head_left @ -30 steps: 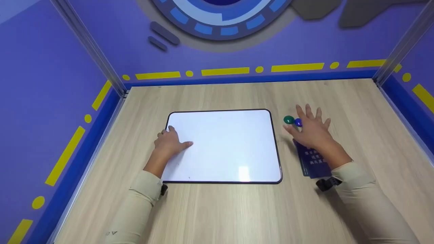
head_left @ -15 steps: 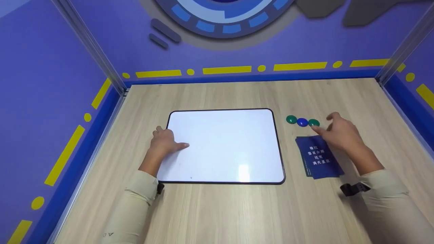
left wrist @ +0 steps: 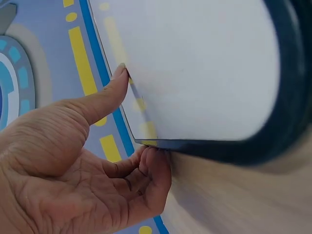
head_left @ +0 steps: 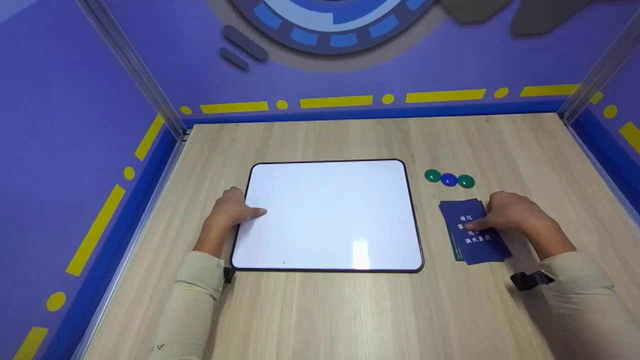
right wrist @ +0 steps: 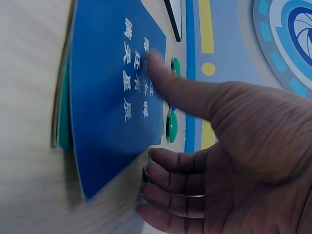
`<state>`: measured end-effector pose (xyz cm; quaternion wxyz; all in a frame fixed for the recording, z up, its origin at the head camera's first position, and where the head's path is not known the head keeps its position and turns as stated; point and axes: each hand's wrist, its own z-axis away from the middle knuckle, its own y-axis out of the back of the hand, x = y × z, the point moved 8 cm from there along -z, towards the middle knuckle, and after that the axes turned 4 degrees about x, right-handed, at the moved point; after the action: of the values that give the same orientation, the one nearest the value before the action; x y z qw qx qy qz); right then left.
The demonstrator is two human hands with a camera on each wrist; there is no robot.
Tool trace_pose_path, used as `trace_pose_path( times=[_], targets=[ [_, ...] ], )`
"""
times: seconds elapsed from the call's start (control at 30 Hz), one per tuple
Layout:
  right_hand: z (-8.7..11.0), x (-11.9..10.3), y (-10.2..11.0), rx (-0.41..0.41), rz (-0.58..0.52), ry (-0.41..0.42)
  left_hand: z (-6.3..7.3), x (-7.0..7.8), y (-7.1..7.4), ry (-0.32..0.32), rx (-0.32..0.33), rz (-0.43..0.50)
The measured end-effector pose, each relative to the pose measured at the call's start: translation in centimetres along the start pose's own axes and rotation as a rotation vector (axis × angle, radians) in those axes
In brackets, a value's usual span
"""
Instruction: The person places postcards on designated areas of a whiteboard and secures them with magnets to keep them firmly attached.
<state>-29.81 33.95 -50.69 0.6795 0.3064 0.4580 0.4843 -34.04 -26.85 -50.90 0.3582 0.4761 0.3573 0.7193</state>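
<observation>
Here, the left hand [head_left: 227,210] grips one whiteboard [head_left: 327,215]; the right hand [head_left: 515,212], thumb and fingers apart, is at two or more cards [head_left: 482,248], near two green discs [head_left: 466,181] flanking one blue disc [head_left: 449,179].

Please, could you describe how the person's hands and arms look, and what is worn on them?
Both hands, left hand and right hand, are bare, without gloves. The left sleeve and right sleeve are beige; the left has a small dark mark. Small black devices show at both cuffs.
</observation>
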Motion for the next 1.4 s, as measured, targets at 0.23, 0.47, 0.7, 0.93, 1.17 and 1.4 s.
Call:
trace_pose_path(
  times=[0.23, 0.47, 0.7, 0.93, 1.17, 1.4],
  targets=[
    [-1.0, -0.3, -0.2, -0.052, -0.004, 0.022, 0.4, -0.5, 0.1, 0.009, -0.01, 0.036],
    [-0.8, 0.4, -0.5, -0.043, -0.047, 0.03, 0.4, -0.5, -0.3, 0.023, -0.015, 0.037],
    [-0.9, 1.1, -1.2, -0.048, -0.101, 0.031, 0.2, -0.5, -0.4, 0.021, -0.037, 0.042],
    [-0.7, 1.1, -1.2, -0.005, -0.15, 0.061, 0.2, -1.0, -0.3, 0.026, -0.052, 0.055],
    [-0.3, 1.3, -1.1, 0.036, -0.164, 0.067, 0.1, -1.1, -0.2, 0.02, -0.072, 0.051],
    [0.2, 1.9, -0.6, 0.073, -0.179, 0.078, -0.1, -1.0, -0.7, 0.015, -0.118, 0.025]
  ],
)
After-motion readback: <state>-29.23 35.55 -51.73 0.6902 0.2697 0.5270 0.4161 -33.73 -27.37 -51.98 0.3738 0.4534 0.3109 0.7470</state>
